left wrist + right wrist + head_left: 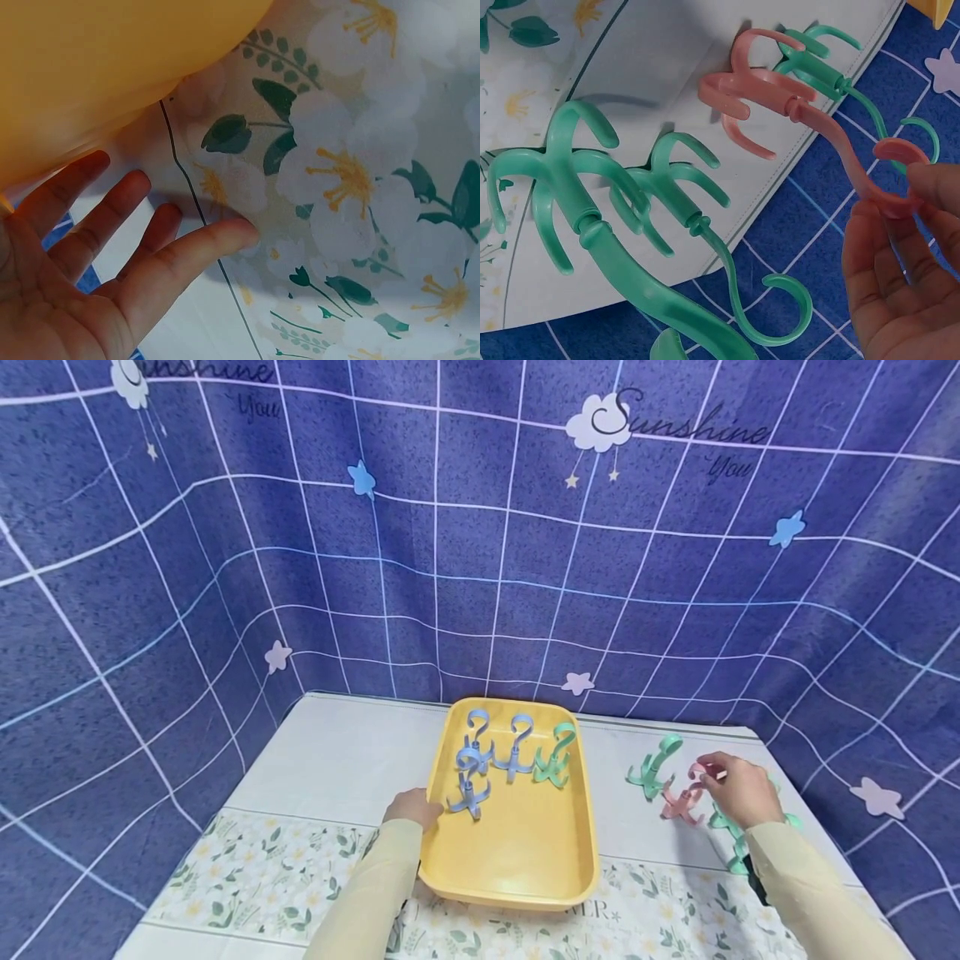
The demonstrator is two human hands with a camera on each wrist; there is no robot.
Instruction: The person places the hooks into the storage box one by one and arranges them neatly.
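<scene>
My right hand (738, 789) pinches the curled top of a pink multi-prong hanging hook (682, 804) between thumb and fingers, over the right side of the table. In the right wrist view the pink hook's prongs (742, 94) point away from the hand. Green hooks stand on both sides of it: one (651, 770) to its left, others (676, 196) to its right, partly behind the hand in the head view. My left hand (414, 810) is at the left rim of a yellow tray (517, 852). Its fingers (105, 217) are loosely extended beside the tray wall.
Inside the tray, toward its far end, stand three blue hooks (517, 750) and a green hook (555, 760). A white table with a flowered band (285, 877) lies under everything. Blue gridded curtain (480, 568) encloses the back and sides.
</scene>
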